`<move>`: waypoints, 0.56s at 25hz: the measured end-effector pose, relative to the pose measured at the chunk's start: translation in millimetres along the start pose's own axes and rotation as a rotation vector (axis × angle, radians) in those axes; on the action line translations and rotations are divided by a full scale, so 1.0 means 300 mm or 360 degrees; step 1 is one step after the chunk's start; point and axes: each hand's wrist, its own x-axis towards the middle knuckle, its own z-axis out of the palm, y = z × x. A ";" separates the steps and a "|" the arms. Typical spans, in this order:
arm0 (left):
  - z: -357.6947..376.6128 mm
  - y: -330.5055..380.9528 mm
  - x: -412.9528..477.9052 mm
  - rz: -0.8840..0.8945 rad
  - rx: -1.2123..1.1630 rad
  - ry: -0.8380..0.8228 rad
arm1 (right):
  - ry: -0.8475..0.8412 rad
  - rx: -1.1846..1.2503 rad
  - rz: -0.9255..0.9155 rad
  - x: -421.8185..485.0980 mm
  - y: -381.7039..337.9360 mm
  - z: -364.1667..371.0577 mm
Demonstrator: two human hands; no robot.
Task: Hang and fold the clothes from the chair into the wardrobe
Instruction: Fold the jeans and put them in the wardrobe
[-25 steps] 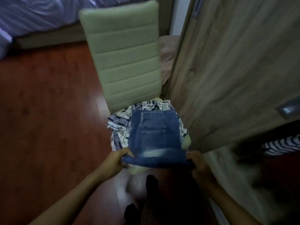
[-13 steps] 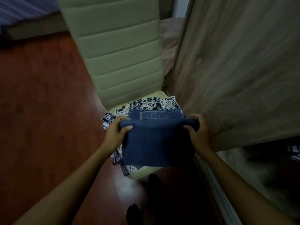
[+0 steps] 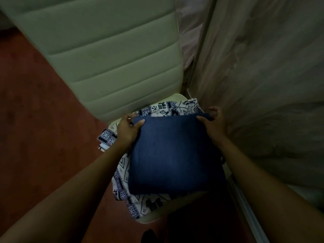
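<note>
A folded pair of blue jeans lies as a flat square on the seat of the pale green chair. My left hand pinches the fold's far left corner, thumb on top. My right hand grips the far right corner the same way. Under the jeans lies a white garment with a dark blue pattern, spread over the seat and hanging past its front edge.
The wooden wardrobe door stands right beside the chair, close to my right hand. Its sliding track runs along the floor at the lower right. Red-brown wooden floor lies to the left.
Both hands have carried the lower edge of the jeans up and over onto the waistband, folding them in half. The view has moved closer to the chair.
</note>
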 end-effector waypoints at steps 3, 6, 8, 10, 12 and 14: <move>0.038 -0.019 0.003 -0.0024 0.0072 0.0071 | -0.0060 -0.0032 0.0019 0.037 0.049 0.031; 0.059 -0.032 -0.024 0.0041 0.0090 0.0208 | -0.0088 -0.0089 -0.0006 0.046 0.050 0.042; 0.059 -0.071 -0.066 0.0102 0.0120 0.0299 | -0.0057 -0.0120 -0.0025 0.027 0.042 0.034; 0.045 -0.117 -0.128 0.0045 0.0124 0.0231 | 0.0032 -0.0205 0.0004 -0.009 0.046 0.015; 0.030 -0.171 -0.188 -0.0098 0.0075 -0.0014 | -0.0005 -0.0244 0.0182 -0.082 0.062 -0.011; 0.011 -0.209 -0.230 -0.0321 0.0028 -0.0196 | -0.0165 -0.0205 0.0405 -0.180 0.083 -0.039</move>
